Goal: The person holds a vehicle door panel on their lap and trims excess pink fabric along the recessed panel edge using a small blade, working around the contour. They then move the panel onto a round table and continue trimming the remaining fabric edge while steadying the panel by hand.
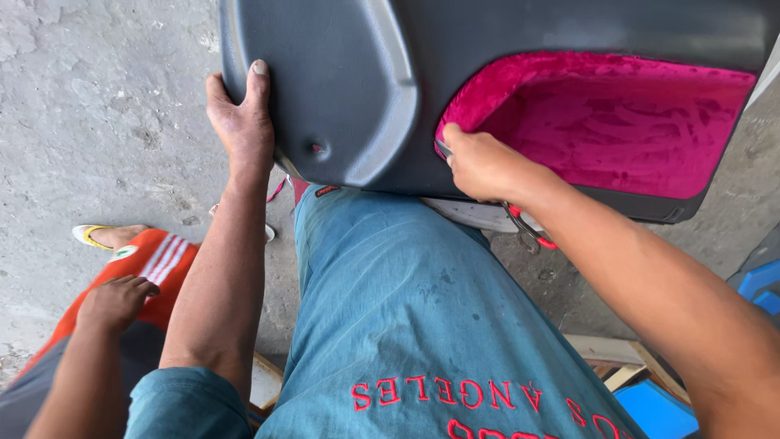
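A dark grey plastic car door panel [341, 89] rests across my lap, its recess lined with bright pink velvety fabric [617, 122]. My left hand [240, 118] grips the panel's left edge, thumb on its face. My right hand [479, 162] is closed at the near left rim of the pink recess, holding a thin dark tool whose tip [443, 148] touches the seam between fabric and plastic. A pair of scissors with red and black handles [528, 232] lies just under my right wrist, partly hidden.
Another person sits at my left, with a hand [118, 301] on orange shorts [154, 268] and a foot in a yellow sandal [101, 236]. Grey concrete floor [97, 97] lies beyond. Blue objects [756, 284] and wooden slats [617, 354] are at the right.
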